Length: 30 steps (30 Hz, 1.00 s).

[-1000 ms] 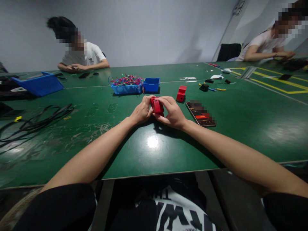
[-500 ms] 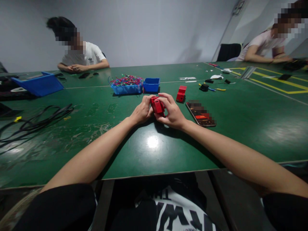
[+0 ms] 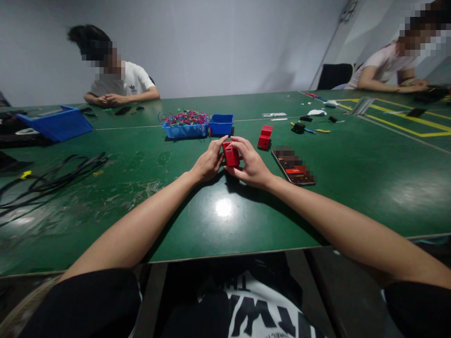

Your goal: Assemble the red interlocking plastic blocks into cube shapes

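Observation:
Between my hands, just above the green table (image 3: 218,234), is a small red plastic box-shaped part (image 3: 231,155) with a dark slot near its top. My left hand (image 3: 208,160) is closed against its left side, fingertips at the upper edge. From the right, my right hand (image 3: 251,164) grips it, thumb low and fingers curved over the top. My fingers cover parts of both sides. A second red plastic part (image 3: 265,137), with a raised flap, stands on the table beyond my right hand. A phone (image 3: 294,166) with a lit screen lies to the right of that hand.
A blue bin (image 3: 186,131) full of coloured wires stands beside a smaller blue bin (image 3: 221,125). Black cables (image 3: 59,171) lie at left, near a tilted blue tray (image 3: 58,123). A black connector with wires (image 3: 299,127) lies at right. Two people sit across the table.
The red part in my hands has turned from a tilted pose to a more upright one, its slotted face now more toward me. My fingers have shifted slightly around it.

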Tool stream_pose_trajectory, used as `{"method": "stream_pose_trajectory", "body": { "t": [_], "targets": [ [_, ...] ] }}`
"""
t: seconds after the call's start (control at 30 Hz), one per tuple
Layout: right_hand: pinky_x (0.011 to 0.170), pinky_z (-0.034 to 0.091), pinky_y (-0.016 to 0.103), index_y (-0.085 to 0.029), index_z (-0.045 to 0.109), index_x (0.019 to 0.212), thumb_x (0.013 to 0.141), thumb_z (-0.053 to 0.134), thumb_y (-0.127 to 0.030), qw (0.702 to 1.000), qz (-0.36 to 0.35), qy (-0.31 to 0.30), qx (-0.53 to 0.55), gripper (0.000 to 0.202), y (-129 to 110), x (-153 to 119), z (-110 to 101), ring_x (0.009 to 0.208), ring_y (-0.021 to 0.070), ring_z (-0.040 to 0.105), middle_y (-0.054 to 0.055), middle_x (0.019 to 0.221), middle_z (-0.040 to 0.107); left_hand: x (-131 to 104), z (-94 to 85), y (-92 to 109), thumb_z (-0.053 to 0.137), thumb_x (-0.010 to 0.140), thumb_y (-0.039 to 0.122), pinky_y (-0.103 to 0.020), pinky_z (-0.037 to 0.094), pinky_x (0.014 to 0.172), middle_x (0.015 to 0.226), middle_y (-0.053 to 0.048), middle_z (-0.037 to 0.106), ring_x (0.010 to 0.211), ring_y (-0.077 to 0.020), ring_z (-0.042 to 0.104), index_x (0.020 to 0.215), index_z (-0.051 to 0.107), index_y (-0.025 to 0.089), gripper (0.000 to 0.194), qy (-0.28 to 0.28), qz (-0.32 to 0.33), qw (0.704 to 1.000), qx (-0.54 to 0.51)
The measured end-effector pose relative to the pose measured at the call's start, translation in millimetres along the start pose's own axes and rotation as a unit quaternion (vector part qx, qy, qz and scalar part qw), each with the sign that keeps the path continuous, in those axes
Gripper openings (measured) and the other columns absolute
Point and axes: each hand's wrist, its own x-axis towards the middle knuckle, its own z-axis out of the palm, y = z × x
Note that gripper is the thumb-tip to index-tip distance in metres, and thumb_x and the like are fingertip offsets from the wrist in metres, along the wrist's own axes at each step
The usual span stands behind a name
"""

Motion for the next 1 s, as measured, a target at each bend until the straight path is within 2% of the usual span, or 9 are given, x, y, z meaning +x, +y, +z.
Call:
{"method": "stream_pose_trajectory", "body": {
  "t": [0.13, 0.23, 0.3, 0.4, 0.47, 0.53, 0.67, 0.8, 1.0],
  "targets": [
    [0.108, 0.044, 0.054, -0.022, 0.049, 0.124, 0.075, 0.071, -0.028, 1.000, 0.015, 0.011, -0.013, 0.054, -0.2, 0.6, -0.6, 0.131, 0.0312, 0.046, 0.018, 0.136, 0.047, -0.4, -2.6, 5.3, 0.038, 0.097, 0.042, -0.042, 0.043, 0.105, 0.140, -0.018, 0.049, 0.122, -0.0257, 0.055, 0.150, 0.028, 0.015, 0.060, 0.008, -0.019, 0.999, -0.034],
    [0.103, 0.048, 0.054, -0.021, 0.051, 0.122, 0.075, 0.071, -0.031, 0.999, 0.040, 0.016, -0.004, 0.052, 0.1, 0.5, -1.4, 0.127, 0.0311, 0.049, 0.018, 0.134, 0.048, 0.1, -5.8, 10.2, 0.029, 0.098, 0.056, -0.038, 0.048, 0.094, 0.119, -0.013, 0.065, 0.096, -0.0208, 0.064, 0.149, 0.033, 0.015, 0.065, -0.008, -0.090, 0.993, -0.082],
    [0.102, 0.049, 0.054, -0.021, 0.051, 0.121, 0.075, 0.071, -0.032, 0.998, 0.053, 0.025, -0.002, 0.051, 1.1, 0.4, -1.8, 0.125, 0.0310, 0.051, 0.018, 0.132, 0.048, 1.7, -7.5, 12.0, 0.024, 0.095, 0.066, -0.035, 0.050, 0.085, 0.102, -0.009, 0.069, 0.080, -0.0183, 0.064, 0.144, 0.042, 0.014, 0.074, -0.029, -0.144, 0.980, -0.135],
    [0.102, 0.048, 0.053, -0.022, 0.052, 0.119, 0.074, 0.074, -0.035, 0.997, 0.062, 0.040, -0.010, 0.052, 3.3, 0.4, -2.4, 0.123, 0.0311, 0.051, 0.017, 0.129, 0.050, 5.7, -8.8, 12.7, 0.021, 0.087, 0.079, -0.034, 0.050, 0.079, 0.089, -0.009, 0.071, 0.075, -0.0188, 0.062, 0.124, 0.062, 0.011, 0.088, -0.078, -0.200, 0.950, -0.226],
    [0.103, 0.047, 0.053, -0.024, 0.053, 0.119, 0.073, 0.075, -0.037, 0.997, 0.064, 0.043, -0.015, 0.053, 4.2, 0.4, -2.7, 0.122, 0.0318, 0.052, 0.015, 0.128, 0.051, 8.3, -8.9, 13.4, 0.026, 0.083, 0.083, -0.035, 0.050, 0.080, 0.088, -0.010, 0.071, 0.078, -0.0202, 0.062, 0.109, 0.069, 0.011, 0.088, -0.104, -0.210, 0.935, -0.268],
    [0.103, 0.045, 0.053, -0.024, 0.053, 0.118, 0.072, 0.075, -0.036, 0.997, 0.062, 0.043, -0.019, 0.052, 4.2, 0.5, -3.0, 0.121, 0.0321, 0.052, 0.015, 0.128, 0.051, 10.1, -8.9, 14.9, 0.039, 0.080, 0.082, -0.036, 0.051, 0.084, 0.092, -0.009, 0.072, 0.085, -0.0216, 0.063, 0.101, 0.071, 0.012, 0.080, -0.105, -0.207, 0.929, -0.288],
    [0.105, 0.044, 0.050, -0.023, 0.055, 0.116, 0.071, 0.075, -0.034, 0.998, 0.049, 0.044, -0.026, 0.050, 2.7, 0.6, -3.6, 0.121, 0.0313, 0.052, 0.015, 0.127, 0.051, 10.8, -9.6, 18.9, 0.059, 0.075, 0.071, -0.037, 0.050, 0.089, 0.100, -0.008, 0.071, 0.093, -0.0231, 0.064, 0.104, 0.069, 0.011, 0.067, -0.099, -0.214, 0.918, -0.319],
    [0.104, 0.044, 0.051, -0.024, 0.055, 0.116, 0.071, 0.075, -0.032, 0.998, 0.045, 0.032, -0.031, 0.050, 2.3, 0.5, -4.5, 0.120, 0.0317, 0.051, 0.014, 0.127, 0.051, 10.2, -10.1, 20.1, 0.062, 0.073, 0.065, -0.036, 0.050, 0.088, 0.101, -0.009, 0.070, 0.090, -0.0223, 0.064, 0.108, 0.067, 0.010, 0.065, -0.102, -0.229, 0.907, -0.338],
    [0.104, 0.045, 0.051, -0.024, 0.056, 0.117, 0.070, 0.076, -0.031, 0.998, 0.039, 0.027, -0.036, 0.051, 3.2, 1.0, -5.0, 0.121, 0.0312, 0.051, 0.013, 0.127, 0.052, 10.1, -10.1, 20.2, 0.064, 0.071, 0.067, -0.036, 0.050, 0.088, 0.104, -0.010, 0.070, 0.093, -0.0239, 0.064, 0.110, 0.067, 0.009, 0.069, -0.098, -0.221, 0.916, -0.321]
  ]
}}
